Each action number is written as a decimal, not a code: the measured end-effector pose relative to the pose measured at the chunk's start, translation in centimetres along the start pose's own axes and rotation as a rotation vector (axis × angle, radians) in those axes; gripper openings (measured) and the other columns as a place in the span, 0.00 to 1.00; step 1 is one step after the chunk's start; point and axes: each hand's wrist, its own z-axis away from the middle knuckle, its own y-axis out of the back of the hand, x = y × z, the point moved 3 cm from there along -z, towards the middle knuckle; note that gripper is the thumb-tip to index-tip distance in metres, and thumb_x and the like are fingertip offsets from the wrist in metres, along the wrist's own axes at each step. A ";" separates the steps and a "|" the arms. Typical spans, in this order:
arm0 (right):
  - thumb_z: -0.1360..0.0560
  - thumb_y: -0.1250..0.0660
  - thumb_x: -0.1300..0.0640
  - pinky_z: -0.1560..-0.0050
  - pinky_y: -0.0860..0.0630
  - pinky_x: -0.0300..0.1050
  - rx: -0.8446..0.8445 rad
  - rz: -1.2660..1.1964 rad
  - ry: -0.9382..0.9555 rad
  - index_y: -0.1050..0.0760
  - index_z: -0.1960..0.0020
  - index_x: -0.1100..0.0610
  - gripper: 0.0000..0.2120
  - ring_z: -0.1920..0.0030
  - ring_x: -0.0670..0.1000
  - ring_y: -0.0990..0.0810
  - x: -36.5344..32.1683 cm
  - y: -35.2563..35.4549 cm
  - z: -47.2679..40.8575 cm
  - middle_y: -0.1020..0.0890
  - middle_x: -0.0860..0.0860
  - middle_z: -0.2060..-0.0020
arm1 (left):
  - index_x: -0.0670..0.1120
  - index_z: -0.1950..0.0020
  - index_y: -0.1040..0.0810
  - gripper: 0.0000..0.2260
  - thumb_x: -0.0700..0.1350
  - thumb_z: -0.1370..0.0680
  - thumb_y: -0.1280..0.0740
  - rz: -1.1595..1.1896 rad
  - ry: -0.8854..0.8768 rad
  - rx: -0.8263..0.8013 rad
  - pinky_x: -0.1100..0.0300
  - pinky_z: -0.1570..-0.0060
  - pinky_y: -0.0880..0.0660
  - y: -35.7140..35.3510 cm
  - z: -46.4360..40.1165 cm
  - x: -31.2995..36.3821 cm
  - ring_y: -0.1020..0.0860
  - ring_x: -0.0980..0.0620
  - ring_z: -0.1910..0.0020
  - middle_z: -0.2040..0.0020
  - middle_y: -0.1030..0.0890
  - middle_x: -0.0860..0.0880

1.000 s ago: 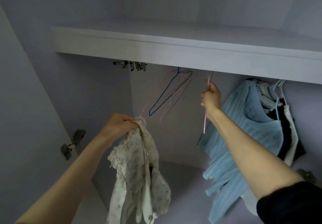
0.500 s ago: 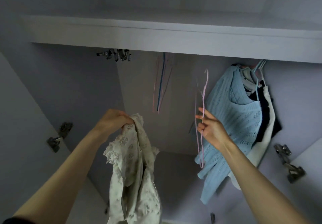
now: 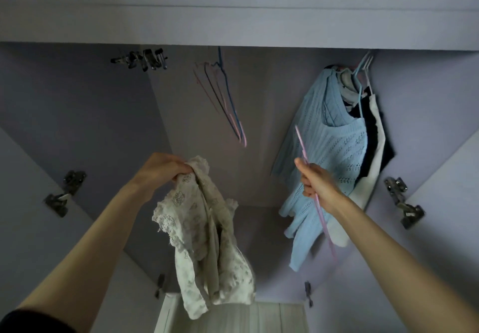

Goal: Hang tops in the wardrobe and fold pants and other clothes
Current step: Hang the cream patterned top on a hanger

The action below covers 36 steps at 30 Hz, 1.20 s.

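My left hand [image 3: 162,169] grips the top of a cream lace top [image 3: 204,234], which hangs down bunched in front of the open wardrobe. My right hand [image 3: 317,184] holds a thin pink hanger [image 3: 315,197] off the rail, tilted, in front of a light blue knitted top [image 3: 334,146]. That blue top hangs at the right end of the rail with dark and white garments [image 3: 373,130] behind it. Several empty wire hangers [image 3: 225,101], blue and pink, hang near the middle of the rail.
A wide shelf [image 3: 233,18] runs across above the rail. Metal clips [image 3: 142,59] hang at the rail's left end. Door hinges [image 3: 63,192] sit on the left and on the right side [image 3: 403,203]. A pale drawer unit [image 3: 233,317] shows at the bottom.
My right hand has pulled the pink hanger down and away from the rail, and it is now tilted in my grip. The empty hangers swing. My left hand still holds the lace top.
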 end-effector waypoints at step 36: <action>0.20 0.40 0.53 0.74 0.44 0.35 -0.194 0.458 -0.175 0.21 0.59 0.56 0.14 0.75 0.44 0.39 6.8 -0.4 3.8 0.35 0.46 0.77 | 0.51 0.61 0.23 0.08 0.41 0.24 0.36 -0.055 0.016 0.116 0.60 0.64 0.30 2.2 -0.5 -3.9 0.24 0.53 0.62 0.62 0.22 0.51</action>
